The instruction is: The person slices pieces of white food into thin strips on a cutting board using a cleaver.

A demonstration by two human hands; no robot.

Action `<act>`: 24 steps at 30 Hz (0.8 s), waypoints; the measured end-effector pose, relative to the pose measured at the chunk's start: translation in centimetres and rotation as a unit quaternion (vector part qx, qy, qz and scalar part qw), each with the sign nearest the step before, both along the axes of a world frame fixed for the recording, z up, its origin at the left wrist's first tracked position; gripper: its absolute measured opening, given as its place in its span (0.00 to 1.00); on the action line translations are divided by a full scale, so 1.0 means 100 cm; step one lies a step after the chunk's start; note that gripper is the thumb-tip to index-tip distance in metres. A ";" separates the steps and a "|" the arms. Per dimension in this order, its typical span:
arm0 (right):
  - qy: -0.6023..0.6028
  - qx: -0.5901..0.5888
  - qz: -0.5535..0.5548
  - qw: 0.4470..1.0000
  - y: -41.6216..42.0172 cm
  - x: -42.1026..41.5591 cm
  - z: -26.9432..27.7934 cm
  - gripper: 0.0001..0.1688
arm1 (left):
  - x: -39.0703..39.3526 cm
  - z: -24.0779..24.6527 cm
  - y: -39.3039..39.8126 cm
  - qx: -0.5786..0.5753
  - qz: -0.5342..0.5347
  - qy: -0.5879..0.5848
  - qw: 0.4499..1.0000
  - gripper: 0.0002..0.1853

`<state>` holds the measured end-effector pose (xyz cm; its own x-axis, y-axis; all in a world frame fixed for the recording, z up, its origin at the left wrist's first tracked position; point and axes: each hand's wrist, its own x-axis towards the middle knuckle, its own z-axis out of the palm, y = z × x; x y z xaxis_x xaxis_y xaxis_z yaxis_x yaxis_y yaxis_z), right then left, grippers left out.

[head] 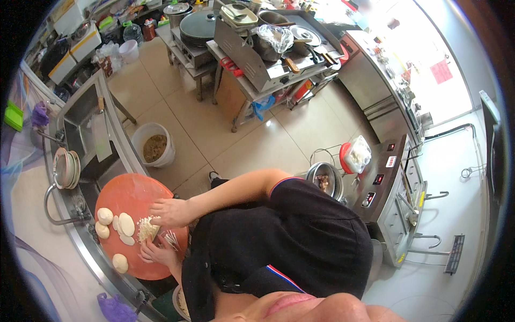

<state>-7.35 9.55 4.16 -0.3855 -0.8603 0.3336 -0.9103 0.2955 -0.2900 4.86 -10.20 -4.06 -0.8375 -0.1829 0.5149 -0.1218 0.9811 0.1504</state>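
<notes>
On the round orange cutting board [132,189] lies a heap of small pale diced pieces [146,228]. My right hand [172,212] reaches over the heap's near edge, its fingers stretched forward. A narrow greyish edge, seemingly a knife blade [156,233], shows between my hands. The fingers of my left hand [157,252] are bent around its lower end; what they grip is hidden. Thin white strips [172,240] lie beside that hand. Farther over the board are pale oval slices [126,224] and several round, peeled pale vegetables, one [120,263] near the board's lower edge.
The board rests over a steel sink [82,120], where a cleaver [100,137] lies and plates [67,169] are stacked. A curved faucet [52,205] stands alongside. A white bucket [167,155] of brown scraps is on the floor. Behind me stand a metal bowl [337,185] and a steel counter unit [378,197].
</notes>
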 end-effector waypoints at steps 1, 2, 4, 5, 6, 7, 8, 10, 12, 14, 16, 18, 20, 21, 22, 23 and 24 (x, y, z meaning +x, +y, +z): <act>-0.029 0.036 0.006 0.999 -0.007 0.001 -0.005 0.23 | 0.001 0.000 -0.001 -0.002 -0.001 0.009 1.000 0.19; -0.058 0.073 0.012 0.996 -0.013 0.002 -0.011 0.21 | 0.001 0.000 -0.002 -0.004 -0.002 0.017 1.000 0.18; -0.073 0.103 0.021 0.992 -0.019 0.003 -0.028 0.15 | 0.001 -0.003 -0.001 -0.007 -0.006 0.034 0.999 0.17; -0.086 0.130 0.030 0.987 -0.019 0.002 -0.037 0.14 | 0.001 -0.007 0.001 -0.007 -0.009 0.041 0.999 0.17; -0.098 0.155 0.045 0.982 -0.021 0.000 -0.041 0.13 | 0.003 -0.008 0.001 -0.011 -0.007 0.048 0.999 0.16; -0.111 0.180 0.059 0.976 -0.023 -0.002 -0.045 0.12 | 0.003 -0.009 0.001 -0.014 -0.006 0.054 0.998 0.16; -0.123 0.184 0.072 0.973 -0.024 -0.005 -0.049 0.11 | 0.002 -0.010 0.001 -0.017 -0.005 0.060 0.998 0.15; -0.146 0.189 0.102 0.966 -0.032 -0.013 -0.055 0.11 | 0.003 -0.010 0.000 -0.024 0.002 0.066 0.998 0.14; -0.132 0.180 0.125 0.967 -0.037 -0.017 -0.056 0.11 | 0.001 -0.009 0.000 -0.026 0.008 0.064 0.998 0.14; -0.138 0.169 0.140 0.966 -0.040 -0.021 -0.059 0.11 | 0.000 -0.005 0.003 -0.019 0.014 0.046 0.999 0.14; -0.163 0.156 0.156 0.962 -0.043 -0.022 -0.062 0.11 | 0.001 0.002 0.007 -0.020 0.025 0.031 0.999 0.14; -0.185 0.120 0.165 0.961 -0.042 -0.026 -0.062 0.11 | -0.002 0.008 0.011 -0.026 0.036 0.021 0.999 0.14; -0.201 0.114 0.179 0.956 -0.043 -0.029 -0.064 0.12 | -0.005 0.015 0.016 -0.018 0.035 0.014 0.999 0.14; -0.205 0.125 0.189 0.952 -0.047 -0.028 -0.070 0.12 | -0.003 0.014 0.018 -0.019 0.039 0.009 0.999 0.14; -0.207 0.134 0.198 0.949 -0.051 -0.029 -0.073 0.12 | -0.004 0.016 0.018 -0.021 0.039 0.008 0.999 0.14; -0.199 0.141 0.203 0.948 -0.052 -0.029 -0.072 0.12 | -0.007 0.016 0.018 -0.026 0.040 0.009 0.999 0.14; -0.191 0.151 0.210 0.947 -0.054 -0.030 -0.070 0.12 | -0.008 0.015 0.019 -0.027 0.043 0.008 0.999 0.14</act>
<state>-10.33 4.16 -2.83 -0.0314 -0.9984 -0.0475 -0.8119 0.0532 -0.5814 4.10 -8.34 -2.53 -0.8120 -0.2254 0.5384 -0.2036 0.9739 0.1007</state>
